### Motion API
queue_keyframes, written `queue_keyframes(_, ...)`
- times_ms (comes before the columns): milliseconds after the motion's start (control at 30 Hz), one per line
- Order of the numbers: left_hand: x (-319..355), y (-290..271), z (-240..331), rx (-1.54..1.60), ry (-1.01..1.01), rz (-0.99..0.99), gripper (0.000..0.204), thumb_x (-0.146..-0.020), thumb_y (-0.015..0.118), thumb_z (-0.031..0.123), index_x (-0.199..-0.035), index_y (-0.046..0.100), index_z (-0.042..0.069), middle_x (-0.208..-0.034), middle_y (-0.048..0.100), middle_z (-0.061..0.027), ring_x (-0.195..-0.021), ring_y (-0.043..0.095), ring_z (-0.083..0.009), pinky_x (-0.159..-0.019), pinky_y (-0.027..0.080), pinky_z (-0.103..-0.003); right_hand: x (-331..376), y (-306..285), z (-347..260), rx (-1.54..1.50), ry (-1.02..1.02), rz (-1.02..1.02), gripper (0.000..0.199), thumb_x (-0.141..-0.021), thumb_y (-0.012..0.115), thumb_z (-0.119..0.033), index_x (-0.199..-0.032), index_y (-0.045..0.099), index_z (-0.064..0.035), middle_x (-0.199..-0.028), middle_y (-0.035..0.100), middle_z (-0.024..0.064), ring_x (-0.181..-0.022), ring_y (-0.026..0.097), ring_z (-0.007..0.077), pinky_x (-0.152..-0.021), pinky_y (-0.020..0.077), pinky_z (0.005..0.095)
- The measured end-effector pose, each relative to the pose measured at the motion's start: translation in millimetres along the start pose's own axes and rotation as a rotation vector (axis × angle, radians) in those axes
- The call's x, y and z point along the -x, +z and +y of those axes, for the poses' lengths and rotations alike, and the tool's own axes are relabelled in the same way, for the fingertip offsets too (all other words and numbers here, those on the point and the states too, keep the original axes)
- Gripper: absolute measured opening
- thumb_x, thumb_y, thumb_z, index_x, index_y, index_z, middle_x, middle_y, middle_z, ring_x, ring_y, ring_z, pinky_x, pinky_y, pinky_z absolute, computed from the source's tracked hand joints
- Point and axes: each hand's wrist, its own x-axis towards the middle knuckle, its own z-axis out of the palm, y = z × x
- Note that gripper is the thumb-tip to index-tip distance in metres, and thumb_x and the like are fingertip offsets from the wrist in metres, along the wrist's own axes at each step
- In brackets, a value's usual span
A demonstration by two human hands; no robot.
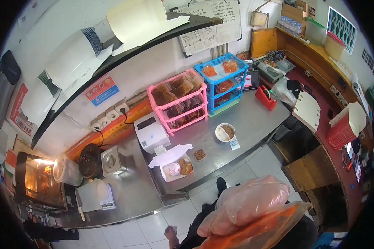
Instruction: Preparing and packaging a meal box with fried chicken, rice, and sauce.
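Observation:
My left hand (171,235) hangs low near the lower edge, above the white floor tiles, with its fingers curled. A small pale bit shows at the fingers, too small to name. To its right, close to the camera, are a bulging pinkish clear plastic bag (253,199) and, below it, a plastic bag with orange-red contents (257,228). My right hand is not in view; what supports these bags is hidden. Beyond, on the steel counter (257,124), stand an open white food box (170,176), a small clear tub (199,155) and a round white bowl (225,132).
A pink rack (180,101) and a blue rack (220,83) hold packets along the wall. A white printer (150,132) stands beside them. At left are a lit glass oven (39,180), a scale (106,197) and a knife (81,209). A red-topped desk (320,120) bounds the right.

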Motion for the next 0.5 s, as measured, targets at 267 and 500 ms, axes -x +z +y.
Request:
queue_keyframes(267, 4, 29, 10, -0.024, 0.024, -0.176, 0.019, -0.082, 0.058, 0.01, -0.095, 0.067, 0.001, -0.081, 0.064, -0.0076, -0.068, 0.062, -0.0191, -0.047, 0.046, -0.031, -7, 41, 72, -0.484, -0.405, 0.204, 0.03, -0.094, 0.069, -0.011, -0.12, 0.065, 0.0013, -0.111, 0.071, 0.0108, -0.098, 0.07, 0.0201, -0.091, 0.0531, 0.0339)
queue_keyframes(500, -2, 45, -6, -0.496, 0.267, -0.227, 0.015, -0.083, 0.064, 0.021, -0.083, 0.065, 0.006, -0.078, 0.066, -0.0085, -0.072, 0.065, -0.0276, -0.055, 0.05, -0.042, -59, 123, 137, -1.128, 0.18, 0.29, 0.035, -0.09, 0.073, -0.006, -0.122, 0.059, -0.0012, -0.114, 0.067, 0.0087, -0.102, 0.065, 0.015, -0.087, 0.0558, 0.032)
